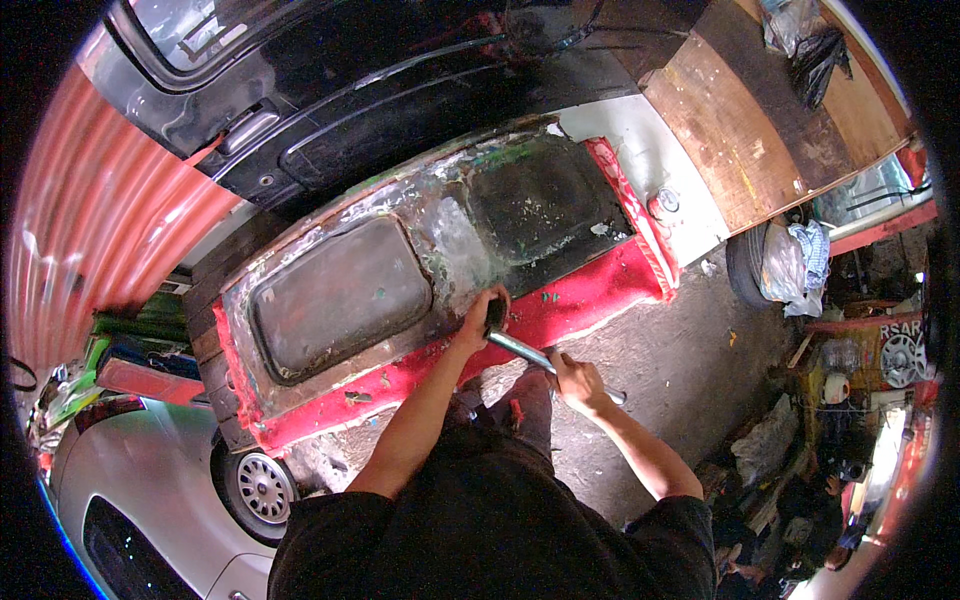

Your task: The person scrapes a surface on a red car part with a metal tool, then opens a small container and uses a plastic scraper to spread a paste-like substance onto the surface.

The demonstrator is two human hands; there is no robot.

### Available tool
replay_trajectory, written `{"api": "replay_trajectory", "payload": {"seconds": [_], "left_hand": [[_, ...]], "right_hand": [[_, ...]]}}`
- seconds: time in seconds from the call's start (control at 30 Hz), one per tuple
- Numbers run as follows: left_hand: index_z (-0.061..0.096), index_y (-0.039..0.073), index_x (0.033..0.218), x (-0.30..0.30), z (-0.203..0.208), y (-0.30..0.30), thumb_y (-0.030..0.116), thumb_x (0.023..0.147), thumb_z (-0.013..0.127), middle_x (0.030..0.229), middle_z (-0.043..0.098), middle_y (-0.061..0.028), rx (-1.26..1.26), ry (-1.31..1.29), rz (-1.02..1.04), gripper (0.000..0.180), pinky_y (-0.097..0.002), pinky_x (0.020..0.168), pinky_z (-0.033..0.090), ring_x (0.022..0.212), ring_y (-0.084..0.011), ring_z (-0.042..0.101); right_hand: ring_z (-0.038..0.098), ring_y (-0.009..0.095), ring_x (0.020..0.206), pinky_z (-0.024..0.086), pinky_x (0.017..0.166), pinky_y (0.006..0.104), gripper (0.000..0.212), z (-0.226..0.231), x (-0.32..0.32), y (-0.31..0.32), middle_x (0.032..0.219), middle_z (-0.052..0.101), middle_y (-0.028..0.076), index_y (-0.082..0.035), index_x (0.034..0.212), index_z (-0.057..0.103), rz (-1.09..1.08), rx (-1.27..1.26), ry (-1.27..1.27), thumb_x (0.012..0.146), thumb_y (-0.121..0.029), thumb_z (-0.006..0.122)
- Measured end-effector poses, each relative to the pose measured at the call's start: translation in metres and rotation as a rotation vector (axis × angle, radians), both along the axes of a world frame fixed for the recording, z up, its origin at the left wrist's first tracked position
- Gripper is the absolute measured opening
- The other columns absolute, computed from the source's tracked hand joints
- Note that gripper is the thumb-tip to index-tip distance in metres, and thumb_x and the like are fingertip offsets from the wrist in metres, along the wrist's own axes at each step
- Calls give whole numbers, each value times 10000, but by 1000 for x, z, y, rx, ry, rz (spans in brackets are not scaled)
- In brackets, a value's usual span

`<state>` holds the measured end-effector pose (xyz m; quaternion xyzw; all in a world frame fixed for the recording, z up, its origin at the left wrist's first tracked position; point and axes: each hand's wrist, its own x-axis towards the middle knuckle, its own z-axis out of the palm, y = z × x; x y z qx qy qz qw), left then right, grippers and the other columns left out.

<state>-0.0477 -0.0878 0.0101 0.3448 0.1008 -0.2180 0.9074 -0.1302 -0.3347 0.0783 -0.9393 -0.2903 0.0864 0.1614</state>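
A worn vehicle body panel [455, 232] lies in front of me, its paint patchy and scraped, with two recessed window-shaped areas. Beneath it a red patterned cloth [575, 300] hangs out along the near edge. My left hand [482, 316] is closed around the dark, rounded end of a tool with a silver metal shaft [522, 350], close to the panel's near edge. Farther down, my right hand [578, 382] grips the same shaft, which slants toward the lower right. Whether the dark end touches the panel I cannot tell.
A black vehicle [400, 110] stands just beyond the panel. At lower left is a silver car [150, 470]. Wooden boards [730, 120] and a small can [664, 203] are at the right, above a tyre [745, 268] with plastic bags. Clutter fills the lower right.
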Motion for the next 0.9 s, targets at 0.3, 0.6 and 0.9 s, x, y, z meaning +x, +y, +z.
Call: {"api": "replay_trajectory", "payload": {"seconds": [0.3,0.6,0.9], "left_hand": [[560,108,886,4,-2,0,329,908,474,676,550,-56,-8,31,24,238,-320,361,409,501,-170,523],[544,85,837,4,-6,-4,319,896,439,642,529,-35,54,32,63,262,-303,340,409,444,-155,514],[531,92,837,2,13,-14,343,900,457,688,506,-26,-1,-26,142,270,-289,363,392,469,-146,476]], "right_hand": [[671,333,678,536,535,411,357,21,-8,1,868,656,156,-45,1114,539,118,269,-103,840,-223,681],[649,357,679,525,514,453,382,6,-3,8,893,629,154,-63,1103,548,70,301,-55,833,-293,688],[674,360,706,547,573,449,305,7,27,-14,908,666,143,-68,1124,535,242,309,-6,888,-232,638]]}}
